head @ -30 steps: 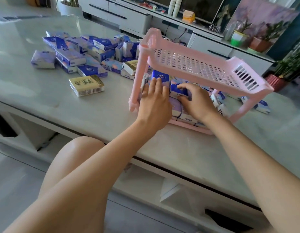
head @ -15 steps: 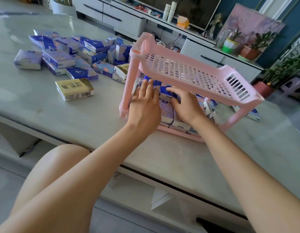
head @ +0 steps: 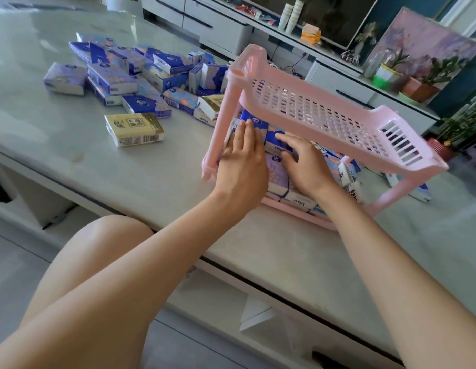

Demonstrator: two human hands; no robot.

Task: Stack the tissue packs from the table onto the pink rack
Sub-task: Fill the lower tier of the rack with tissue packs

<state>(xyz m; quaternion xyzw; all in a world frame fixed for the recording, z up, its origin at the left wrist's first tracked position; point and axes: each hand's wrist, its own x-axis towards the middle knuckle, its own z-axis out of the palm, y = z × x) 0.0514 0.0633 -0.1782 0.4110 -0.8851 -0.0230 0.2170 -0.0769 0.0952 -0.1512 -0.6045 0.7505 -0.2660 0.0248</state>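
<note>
The pink two-tier rack stands on the pale table. Its top shelf is bare; the lower shelf holds several blue and lilac tissue packs. My left hand lies flat, with straight fingers against an upright blue pack at the shelf's left end. My right hand reaches under the top shelf, its fingers resting on a blue pack atop the stack. A heap of blue tissue packs lies on the table to the left, with a gold pack nearer me.
A few packs lie on the table behind the rack's right leg. Beyond the table runs a white cabinet with paper cups, potted plants and a painting. My bare knee shows below the table edge.
Both hands stay on the packs in the lower shelf and shift only slightly. The view has tilted and drifted a little, so the rack sits further right in the frame.
</note>
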